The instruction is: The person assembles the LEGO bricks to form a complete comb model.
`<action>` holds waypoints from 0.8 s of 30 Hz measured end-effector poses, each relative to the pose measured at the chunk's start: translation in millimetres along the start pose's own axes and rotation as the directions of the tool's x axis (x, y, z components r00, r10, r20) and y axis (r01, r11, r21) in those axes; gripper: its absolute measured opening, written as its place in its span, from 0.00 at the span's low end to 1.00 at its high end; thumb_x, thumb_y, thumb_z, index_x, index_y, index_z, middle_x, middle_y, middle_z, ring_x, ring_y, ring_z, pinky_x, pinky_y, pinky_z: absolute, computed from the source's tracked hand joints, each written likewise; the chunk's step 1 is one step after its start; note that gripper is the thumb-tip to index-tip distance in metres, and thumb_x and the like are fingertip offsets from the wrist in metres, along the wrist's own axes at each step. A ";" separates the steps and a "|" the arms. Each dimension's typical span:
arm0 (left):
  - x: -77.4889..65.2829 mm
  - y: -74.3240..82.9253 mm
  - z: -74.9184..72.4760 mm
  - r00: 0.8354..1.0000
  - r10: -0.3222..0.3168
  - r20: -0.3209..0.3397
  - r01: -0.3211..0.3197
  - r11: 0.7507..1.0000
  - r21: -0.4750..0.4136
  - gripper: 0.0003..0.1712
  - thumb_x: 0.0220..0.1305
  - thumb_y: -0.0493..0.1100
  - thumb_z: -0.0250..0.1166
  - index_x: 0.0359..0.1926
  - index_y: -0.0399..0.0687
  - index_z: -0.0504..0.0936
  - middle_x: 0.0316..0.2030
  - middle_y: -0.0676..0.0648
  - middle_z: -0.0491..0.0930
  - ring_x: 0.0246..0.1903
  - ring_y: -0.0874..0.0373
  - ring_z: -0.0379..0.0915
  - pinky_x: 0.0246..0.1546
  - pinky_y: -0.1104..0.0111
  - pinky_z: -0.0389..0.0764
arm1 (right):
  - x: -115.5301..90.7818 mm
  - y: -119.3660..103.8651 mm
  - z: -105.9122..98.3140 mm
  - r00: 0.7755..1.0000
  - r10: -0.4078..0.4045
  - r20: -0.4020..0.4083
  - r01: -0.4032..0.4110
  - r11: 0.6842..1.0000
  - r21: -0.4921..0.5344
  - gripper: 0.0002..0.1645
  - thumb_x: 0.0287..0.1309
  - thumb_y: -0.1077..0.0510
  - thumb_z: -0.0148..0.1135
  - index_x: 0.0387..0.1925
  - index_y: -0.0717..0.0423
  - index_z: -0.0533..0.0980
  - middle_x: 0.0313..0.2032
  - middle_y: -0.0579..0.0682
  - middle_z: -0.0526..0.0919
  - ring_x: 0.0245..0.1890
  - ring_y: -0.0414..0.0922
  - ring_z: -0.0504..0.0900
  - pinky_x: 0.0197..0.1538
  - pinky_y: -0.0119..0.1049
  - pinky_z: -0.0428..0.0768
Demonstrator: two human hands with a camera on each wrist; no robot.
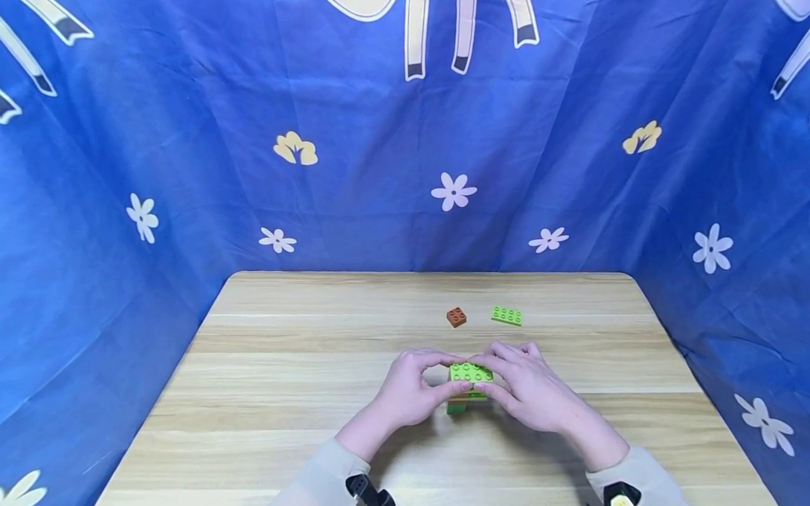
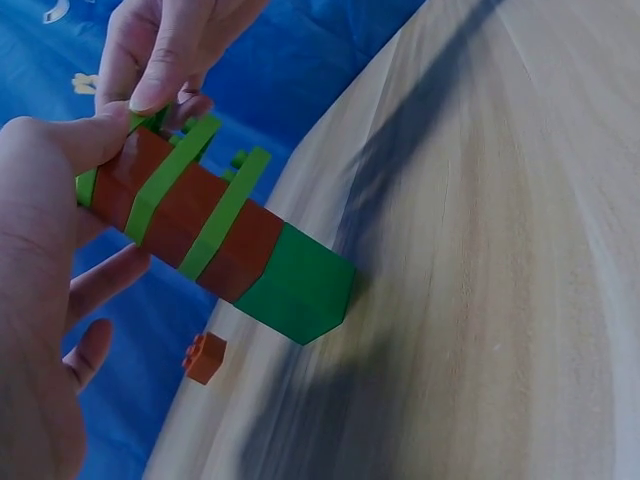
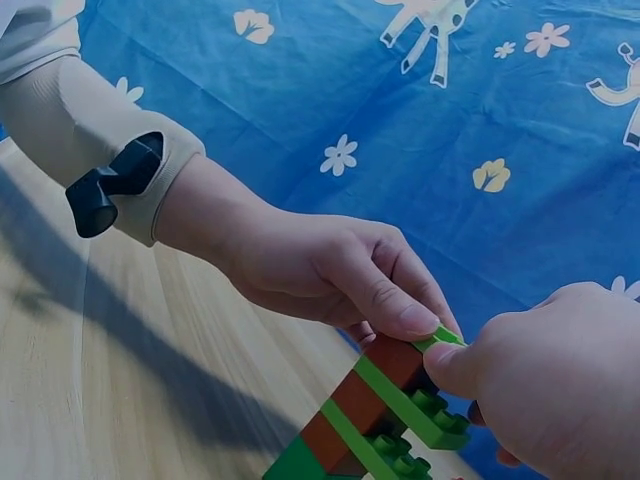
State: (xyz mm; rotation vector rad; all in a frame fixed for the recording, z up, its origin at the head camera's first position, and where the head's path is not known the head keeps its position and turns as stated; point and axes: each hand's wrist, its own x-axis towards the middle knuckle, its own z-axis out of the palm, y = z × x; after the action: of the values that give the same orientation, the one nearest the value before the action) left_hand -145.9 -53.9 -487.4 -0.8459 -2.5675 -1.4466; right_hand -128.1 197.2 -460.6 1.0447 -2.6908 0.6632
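Observation:
A tower of toy building bricks [image 2: 240,225] stands upright on the table, with a dark green brick [image 2: 300,285] at its base. Above that, brown bricks alternate with light green plates that jut out to one side. On top lies a light green studded plate [image 1: 464,371]. My left hand [image 1: 410,390] pinches this top plate at its left end between thumb and fingers. From the other side, my right hand [image 1: 533,386] pinches its right end, the two thumbs nearly meeting at the near edge. In the right wrist view, both thumbs press close together at the tower's top.
Beyond the hands, a loose brown brick [image 1: 456,317] and a loose light green plate [image 1: 507,316] lie apart on the wooden table [image 1: 282,391]. Blue patterned cloth [image 1: 376,179] hangs behind the table and along both sides.

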 end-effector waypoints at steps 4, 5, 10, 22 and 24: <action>0.4 0.0 1.5 1.000 -0.019 -0.007 0.018 1.000 -0.017 0.22 0.61 0.63 0.78 0.53 0.65 0.91 0.50 0.64 0.87 0.54 0.64 0.82 0.60 0.60 0.79 | -0.2 1.2 0.9 1.000 0.004 -0.002 -0.004 1.000 0.006 0.22 0.74 0.43 0.64 0.64 0.41 0.81 0.42 0.30 0.72 0.36 0.30 0.71 0.50 0.43 0.64; 0.4 0.0 2.0 1.000 -0.023 -0.009 0.023 0.999 -0.022 0.22 0.60 0.63 0.78 0.53 0.65 0.91 0.50 0.65 0.87 0.54 0.65 0.82 0.59 0.60 0.79 | -0.2 1.5 1.0 1.000 0.003 -0.004 -0.003 1.000 0.007 0.22 0.74 0.43 0.65 0.64 0.41 0.81 0.42 0.30 0.73 0.36 0.30 0.72 0.50 0.43 0.64; 1.0 -1.6 5.3 1.000 -0.026 -0.008 0.026 0.998 -0.065 0.20 0.61 0.62 0.78 0.52 0.65 0.91 0.48 0.66 0.87 0.52 0.65 0.83 0.59 0.56 0.80 | 0.1 2.7 0.3 1.000 0.002 -0.016 -0.002 1.000 0.023 0.22 0.73 0.43 0.66 0.63 0.42 0.82 0.42 0.30 0.74 0.36 0.30 0.72 0.51 0.44 0.66; 2.6 -2.4 5.6 1.000 -0.018 0.015 0.020 0.995 -0.102 0.19 0.61 0.59 0.79 0.50 0.62 0.90 0.44 0.68 0.87 0.49 0.65 0.83 0.58 0.57 0.79 | 0.7 4.4 -0.7 1.000 0.004 -0.011 -0.003 0.999 0.033 0.22 0.71 0.42 0.68 0.62 0.42 0.82 0.41 0.29 0.74 0.31 0.29 0.69 0.51 0.44 0.65; 3.0 -2.9 5.6 1.000 -0.019 0.019 0.020 0.995 -0.094 0.19 0.61 0.59 0.79 0.50 0.62 0.90 0.44 0.68 0.87 0.49 0.65 0.83 0.58 0.57 0.79 | 0.4 4.7 -0.4 1.000 0.004 -0.012 -0.003 0.999 0.032 0.22 0.71 0.42 0.67 0.62 0.42 0.82 0.41 0.29 0.74 0.32 0.30 0.70 0.51 0.43 0.65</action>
State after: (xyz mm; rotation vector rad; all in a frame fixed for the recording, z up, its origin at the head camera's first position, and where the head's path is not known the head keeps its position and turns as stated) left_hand -148.8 -49.2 -491.8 -0.8511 -2.5446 -1.5848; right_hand -131.6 200.2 -461.7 1.0404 -2.6805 0.7131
